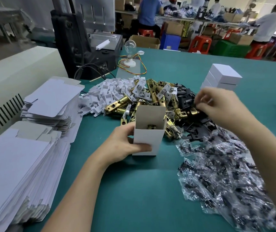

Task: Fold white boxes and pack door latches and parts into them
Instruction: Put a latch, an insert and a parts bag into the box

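Steadying the white box (152,138) upright on the surface (134,190), my left hand (124,143) gripped its lower part, with the thumb across the near face and the fingers behind the left wall. This grip held the open mouth upward and left the top flap standing clear at the rear, so parts could drop straight in. One brass latch (151,126) already lay inside, its end visible in the mouth.

My right hand (217,102) hung over the heap of black plates (186,97) with its fingers curled downward. Blur hid the fingertips, so I could not tell whether it pinched a plate.

Stock lay within reach of each hand:
- Flat box blanks (50,101): thin white card, grey on the reverse, stacked at my left.
- Loose latches (152,96): polished brass-coloured tubes with flat faceplates, heaped just behind the box.
- Plates: flat, matt black, stamped.
- Parts bags (226,173): clear crinkled film holding small dark pieces, spread at my right.
- Closed boxes (224,76): stacked at the far right, apart from the loose stock.
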Demonstrator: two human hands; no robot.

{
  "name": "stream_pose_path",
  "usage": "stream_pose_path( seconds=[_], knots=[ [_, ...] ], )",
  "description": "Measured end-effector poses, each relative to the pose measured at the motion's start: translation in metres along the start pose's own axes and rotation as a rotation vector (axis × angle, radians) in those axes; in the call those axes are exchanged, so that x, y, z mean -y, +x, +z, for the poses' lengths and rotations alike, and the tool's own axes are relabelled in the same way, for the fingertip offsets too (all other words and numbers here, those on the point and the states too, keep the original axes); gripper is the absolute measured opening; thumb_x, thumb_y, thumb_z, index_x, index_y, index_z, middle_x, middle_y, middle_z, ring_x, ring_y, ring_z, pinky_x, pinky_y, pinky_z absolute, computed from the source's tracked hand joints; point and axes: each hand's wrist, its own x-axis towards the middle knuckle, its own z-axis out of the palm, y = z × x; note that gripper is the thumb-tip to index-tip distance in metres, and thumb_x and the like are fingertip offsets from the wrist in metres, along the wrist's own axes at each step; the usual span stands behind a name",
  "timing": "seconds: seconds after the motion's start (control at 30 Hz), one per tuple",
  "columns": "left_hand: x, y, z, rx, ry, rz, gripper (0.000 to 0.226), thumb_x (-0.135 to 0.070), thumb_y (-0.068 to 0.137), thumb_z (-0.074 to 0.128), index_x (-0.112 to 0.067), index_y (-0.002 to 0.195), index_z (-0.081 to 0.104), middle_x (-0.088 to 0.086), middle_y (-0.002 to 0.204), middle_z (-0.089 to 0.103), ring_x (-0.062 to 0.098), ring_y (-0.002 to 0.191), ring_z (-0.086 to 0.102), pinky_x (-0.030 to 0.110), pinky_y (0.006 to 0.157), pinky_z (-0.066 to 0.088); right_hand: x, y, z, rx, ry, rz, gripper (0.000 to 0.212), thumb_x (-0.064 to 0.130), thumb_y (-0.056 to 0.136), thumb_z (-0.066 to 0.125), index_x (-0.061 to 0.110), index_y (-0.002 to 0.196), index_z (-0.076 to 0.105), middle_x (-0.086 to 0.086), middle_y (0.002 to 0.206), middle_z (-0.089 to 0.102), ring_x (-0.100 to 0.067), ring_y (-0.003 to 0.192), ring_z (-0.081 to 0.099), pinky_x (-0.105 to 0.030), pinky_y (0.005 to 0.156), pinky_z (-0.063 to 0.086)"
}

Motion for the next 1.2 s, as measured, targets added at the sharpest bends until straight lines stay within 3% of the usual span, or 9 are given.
stream_pose_path(
  seconds=[0.17, 0.3, 0.4, 0.5, 0.77, 0.9, 0.97, 1.07, 1.2],
  knots=[
    [-0.001, 0.001, 0.002, -0.044, -0.005, 0.026, 0.044, -0.044, 0.069, 0.087, -0.057, 0.108, 0.071, -0.019, 0.111, 0.077, -0.001, 0.103, 0.071, 0.014, 0.082, 0.055, 0.043, -0.016, -0.030, -0.054, 0.633, 0.036, 0.015, 0.004, 0.100, 0.059, 0.016, 0.096, 0.067, -0.006, 0.087, 0.068, -0.027, 0.054, 0.073, -0.036, 0.050, 0.059],
    [0.001, 0.003, 0.005, -0.127, 0.041, 0.026, 0.059, -0.044, 0.068, 0.090, -0.060, 0.117, 0.063, -0.016, 0.114, 0.076, 0.004, 0.108, 0.071, 0.027, 0.090, 0.061, 0.077, -0.021, -0.028, 0.104, 0.949, 0.057, 0.023, -0.005, 0.098, 0.054, 0.008, 0.090, 0.071, -0.004, 0.059, 0.068, -0.024, 0.048, 0.070, -0.028, 0.049, 0.060],
    [-0.004, 0.003, 0.011, -0.274, 0.093, 0.124, 0.089, -0.031, 0.075, 0.095, -0.052, 0.143, 0.040, -0.012, 0.124, 0.069, 0.004, 0.106, 0.070, 0.015, 0.083, 0.055, 0.093, -0.022, -0.013, 0.134, 1.049, 0.093, 0.022, -0.007, 0.098, 0.050, 0.003, 0.094, 0.070, -0.003, 0.054, 0.066, -0.022, 0.049, 0.071, -0.029, 0.051, 0.060],
    [-0.008, 0.002, 0.014, -0.409, 0.098, 0.257, 0.105, -0.038, 0.072, 0.093, -0.053, 0.151, 0.025, -0.014, 0.138, 0.058, 0.002, 0.108, 0.070, 0.009, 0.083, 0.050, 0.101, -0.022, 0.001, 0.126, 1.105, 0.133, 0.022, -0.007, 0.098, 0.050, 0.002, 0.094, 0.069, -0.007, 0.062, 0.067, -0.026, 0.052, 0.073, -0.030, 0.050, 0.060],
    [-0.006, 0.006, 0.023, -0.527, 0.191, 0.504, 0.030, -0.046, 0.093, 0.076, -0.035, 0.118, 0.065, -0.010, 0.127, 0.061, 0.017, 0.117, 0.064, 0.028, 0.081, 0.056, 0.107, -0.025, 0.018, 0.246, 1.101, 0.164, 0.023, -0.008, 0.098, 0.051, 0.003, 0.092, 0.070, -0.010, 0.069, 0.073, -0.025, 0.052, 0.073, -0.026, 0.050, 0.058],
    [-0.009, 0.006, 0.024, -0.571, 0.167, 0.508, 0.023, -0.050, 0.097, 0.069, -0.029, 0.105, 0.069, -0.010, 0.113, 0.065, 0.013, 0.099, 0.065, 0.018, 0.074, 0.048, 0.101, -0.023, 0.016, 0.344, 1.089, 0.128, 0.016, 0.002, 0.102, 0.058, 0.003, 0.101, 0.073, -0.006, 0.080, 0.079, -0.023, 0.065, 0.077, -0.026, 0.061, 0.062],
    [-0.008, 0.006, 0.024, -0.569, 0.119, 0.482, 0.019, -0.041, 0.098, 0.072, -0.023, 0.100, 0.070, -0.003, 0.108, 0.068, 0.018, 0.095, 0.066, 0.022, 0.073, 0.049, 0.098, -0.023, 0.012, 0.416, 1.064, 0.073, 0.015, 0.008, 0.102, 0.060, 0.005, 0.106, 0.075, -0.007, 0.090, 0.080, -0.025, 0.079, 0.079, -0.025, 0.068, 0.062],
    [-0.009, 0.005, 0.023, -0.537, 0.052, 0.411, 0.015, -0.033, 0.096, 0.075, -0.019, 0.097, 0.071, 0.000, 0.096, 0.070, 0.022, 0.088, 0.066, 0.028, 0.069, 0.050, 0.091, -0.023, 0.006, 0.400, 0.797, -0.091, 0.017, 0.002, 0.098, 0.064, 0.011, 0.102, 0.077, -0.004, 0.085, 0.080, -0.018, 0.080, 0.078, -0.026, 0.066, 0.061],
    [-0.014, 0.002, 0.024, -0.510, 0.030, 0.411, 0.023, -0.039, 0.089, 0.079, -0.037, 0.108, 0.066, -0.010, 0.095, 0.072, 0.013, 0.086, 0.069, 0.020, 0.073, 0.051, 0.088, -0.023, 0.010, 0.090, 0.275, -0.385, 0.008, 0.017, 0.090, 0.077, 0.023, 0.094, 0.080, 0.010, 0.081, 0.074, -0.010, 0.077, 0.068, -0.033, 0.076, 0.056]
  ],
)
